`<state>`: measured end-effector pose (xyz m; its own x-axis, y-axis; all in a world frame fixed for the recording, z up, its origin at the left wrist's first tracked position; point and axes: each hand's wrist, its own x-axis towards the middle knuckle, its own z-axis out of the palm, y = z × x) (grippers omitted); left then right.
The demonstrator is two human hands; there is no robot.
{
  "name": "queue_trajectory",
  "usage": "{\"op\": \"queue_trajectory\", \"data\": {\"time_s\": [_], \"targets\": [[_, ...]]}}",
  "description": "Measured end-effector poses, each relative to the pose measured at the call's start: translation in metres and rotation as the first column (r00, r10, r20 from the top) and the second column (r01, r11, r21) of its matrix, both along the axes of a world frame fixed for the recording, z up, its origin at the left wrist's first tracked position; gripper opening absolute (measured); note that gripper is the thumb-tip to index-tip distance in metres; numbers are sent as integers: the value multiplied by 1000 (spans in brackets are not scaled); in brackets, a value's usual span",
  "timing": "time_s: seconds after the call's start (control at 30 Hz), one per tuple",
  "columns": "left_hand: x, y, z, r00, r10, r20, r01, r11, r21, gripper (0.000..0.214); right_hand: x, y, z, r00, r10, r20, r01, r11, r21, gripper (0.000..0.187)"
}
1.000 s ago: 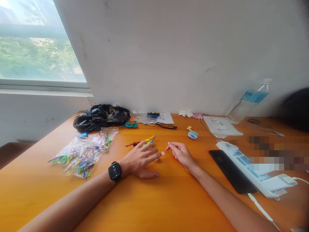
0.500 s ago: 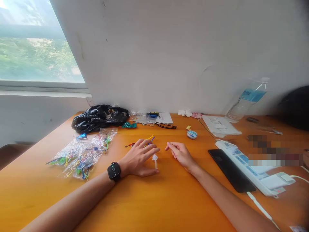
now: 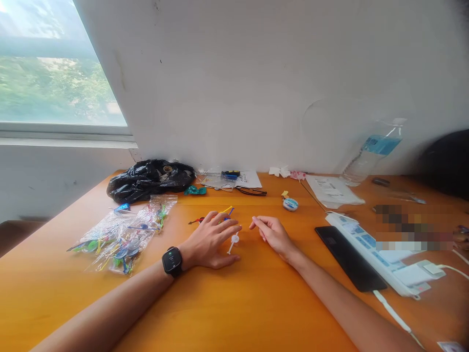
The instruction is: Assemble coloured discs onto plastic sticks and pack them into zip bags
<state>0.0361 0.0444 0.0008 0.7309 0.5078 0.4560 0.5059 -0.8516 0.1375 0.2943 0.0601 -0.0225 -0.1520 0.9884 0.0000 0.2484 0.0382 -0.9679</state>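
Observation:
A small white plastic piece [image 3: 235,239], a round disc with a thin rod through it, lies between my hands. My left hand [image 3: 211,239] is open, palm down with fingers spread, its thumb and fingers on either side of the white piece; whether it touches it I cannot tell. Opposite, my right hand [image 3: 273,234] rests on its side with fingers curled in and thumb laid against them, apart from the piece; nothing shows in it. Behind my left fingers lie red, yellow and blue plastic parts [image 3: 227,211], partly hidden by the hand.
Clear bags of colourful plastic parts [image 3: 128,239] lie left, a black plastic bag [image 3: 152,181] behind them. A small round container [image 3: 290,204] stands beyond my right hand. At right are a black phone [image 3: 348,256], a white power strip [image 3: 373,256] and a water bottle [image 3: 370,154].
The white piece has turned: its rod now slants, the near end swung left, where before it pointed almost straight toward me. Both hands have hardly moved.

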Motion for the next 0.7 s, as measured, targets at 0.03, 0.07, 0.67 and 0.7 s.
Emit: {"op": "queue_trajectory", "data": {"time_s": [0.03,0.07,0.67,0.7], "targets": [[1,0,0,1000,-10,-2,10,1000,8,50,0,0,0,1000,4,2,-4,1000,1,51],[1,0,0,1000,-25,-4,25,1000,19,41,0,0,0,1000,6,3,-6,1000,4,51],[1,6,-10,996,62,66,-66,996,60,23,-1,-2,0,998,42,44,-43,999,23,49],[1,7,-11,988,125,87,-130,990,55,26,-1,-2,0,998,42,48,-43,999,25,49]]}}
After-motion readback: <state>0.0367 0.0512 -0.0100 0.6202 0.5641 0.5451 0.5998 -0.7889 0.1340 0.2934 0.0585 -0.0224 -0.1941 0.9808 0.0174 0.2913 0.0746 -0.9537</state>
